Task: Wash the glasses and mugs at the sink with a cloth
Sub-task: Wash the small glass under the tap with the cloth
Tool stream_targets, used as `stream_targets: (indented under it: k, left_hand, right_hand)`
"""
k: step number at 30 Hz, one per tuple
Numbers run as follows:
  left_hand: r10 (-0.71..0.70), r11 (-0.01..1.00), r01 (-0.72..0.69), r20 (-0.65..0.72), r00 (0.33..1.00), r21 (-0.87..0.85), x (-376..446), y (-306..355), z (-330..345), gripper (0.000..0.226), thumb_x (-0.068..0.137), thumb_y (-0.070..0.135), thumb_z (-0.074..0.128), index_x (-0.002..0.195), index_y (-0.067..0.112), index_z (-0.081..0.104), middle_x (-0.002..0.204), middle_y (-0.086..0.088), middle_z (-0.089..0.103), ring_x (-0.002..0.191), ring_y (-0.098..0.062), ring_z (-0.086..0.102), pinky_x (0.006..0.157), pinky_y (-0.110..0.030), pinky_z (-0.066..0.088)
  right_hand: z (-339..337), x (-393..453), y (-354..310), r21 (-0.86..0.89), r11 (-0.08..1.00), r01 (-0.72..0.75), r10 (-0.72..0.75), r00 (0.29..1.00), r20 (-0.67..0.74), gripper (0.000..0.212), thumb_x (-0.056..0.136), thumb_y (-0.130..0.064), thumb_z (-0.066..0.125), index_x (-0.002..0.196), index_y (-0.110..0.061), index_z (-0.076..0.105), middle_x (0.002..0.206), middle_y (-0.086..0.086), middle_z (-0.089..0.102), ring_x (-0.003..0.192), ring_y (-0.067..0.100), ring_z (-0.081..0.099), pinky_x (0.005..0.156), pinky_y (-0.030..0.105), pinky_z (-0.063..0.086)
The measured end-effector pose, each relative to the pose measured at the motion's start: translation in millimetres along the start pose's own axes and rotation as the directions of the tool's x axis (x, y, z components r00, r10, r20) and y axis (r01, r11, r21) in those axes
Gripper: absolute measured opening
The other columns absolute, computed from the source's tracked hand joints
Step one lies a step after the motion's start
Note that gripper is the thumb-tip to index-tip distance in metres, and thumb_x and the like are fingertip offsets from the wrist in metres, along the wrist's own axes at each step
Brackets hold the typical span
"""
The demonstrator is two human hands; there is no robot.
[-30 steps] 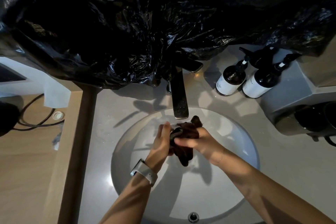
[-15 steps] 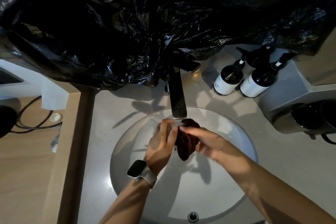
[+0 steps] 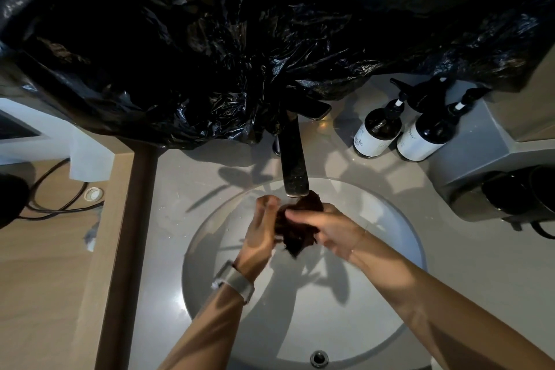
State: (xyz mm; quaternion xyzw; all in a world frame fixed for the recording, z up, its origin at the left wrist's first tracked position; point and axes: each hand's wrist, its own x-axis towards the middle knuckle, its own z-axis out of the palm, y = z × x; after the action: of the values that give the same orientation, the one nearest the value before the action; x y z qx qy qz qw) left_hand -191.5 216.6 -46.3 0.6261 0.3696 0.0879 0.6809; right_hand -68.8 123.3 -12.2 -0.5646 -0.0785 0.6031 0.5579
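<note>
Over the white sink basin [image 3: 300, 303], a dark brown cloth [image 3: 297, 239] is bunched just below the spout of the dark faucet [image 3: 294, 165]. My left hand [image 3: 259, 228], a watch on its wrist, curls its fingers round the cloth's left side. From the right, my right hand [image 3: 329, 228] grips the cloth with its fingers laid across the top. Whether a glass is wrapped inside the cloth I cannot tell. Two dark mugs [image 3: 510, 195] stand on a grey ledge at the right.
Two dark pump bottles [image 3: 377, 132] with white labels stand behind the basin at the right. Crumpled black plastic sheeting [image 3: 240, 39] hangs over the wall above the faucet. A wooden counter [image 3: 45, 264] with a black cable lies to the left.
Both hands have risen with the cloth, closer under the spout. The left hand has rolled back and forth, and the right hand's fingers have worked the cloth round.
</note>
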Motion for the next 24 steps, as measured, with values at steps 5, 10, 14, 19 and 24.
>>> stream_targets:
  k: [5,10,14,19,24]
  left_hand:
    - [-0.059,0.998,0.059,-0.072,0.996,0.004,11,-7,2,0.042,0.103,0.049,0.033,0.109,0.011,0.052,0.078,-0.013,0.055,0.057,-0.02,0.053,0.044,-0.025,0.04]
    - [0.042,0.997,-0.039,-0.051,0.998,0.067,4,-16,-5,0.027,0.1,0.05,0.039,0.106,0.027,0.05,0.09,-0.006,0.06,0.078,-0.018,0.062,0.062,-0.025,0.05]
    - [-0.3,0.952,0.296,-0.035,0.953,-0.081,9,-6,-4,0.048,0.104,0.05,0.026,0.1,0.011,0.054,0.061,-0.005,0.049,0.05,-0.015,0.043,0.046,-0.023,0.033]
    - [0.105,0.989,-0.099,-0.048,0.993,0.105,4,-13,-5,0.024,0.102,0.046,0.036,0.108,0.027,0.048,0.102,-0.007,0.059,0.094,-0.021,0.061,0.08,-0.034,0.054]
    - [-0.254,0.957,0.26,0.062,0.965,-0.128,11,6,-9,0.058,0.103,0.055,0.02,0.107,0.022,0.068,0.081,-0.014,0.065,0.067,-0.025,0.06,0.056,-0.031,0.046]
  right_hand:
    - [5,9,2,-0.102,0.995,-0.017,0.013,0.999,-0.045,0.021,0.079,-0.012,0.076,0.1,-0.013,0.073,0.1,0.008,0.075,0.096,0.02,0.071,0.08,0.023,0.055]
    - [2,11,0,0.041,0.994,-0.102,0.103,0.995,-0.011,0.015,0.085,-0.015,0.071,0.097,-0.007,0.071,0.086,0.01,0.073,0.077,0.019,0.072,0.063,0.025,0.055]
    - [7,7,14,-0.138,0.987,0.077,-0.077,0.997,0.005,0.032,0.078,0.001,0.074,0.11,0.0,0.069,0.104,0.015,0.073,0.099,0.027,0.069,0.083,0.027,0.055]
    - [4,14,4,0.161,0.987,0.003,0.015,0.993,-0.115,0.02,0.086,-0.017,0.067,0.102,-0.007,0.071,0.091,0.011,0.075,0.084,0.023,0.072,0.059,0.023,0.054]
    - [8,10,10,-0.167,0.975,0.148,-0.151,0.988,-0.005,0.033,0.08,-0.002,0.073,0.113,-0.004,0.068,0.105,0.013,0.073,0.097,0.024,0.071,0.079,0.025,0.055]
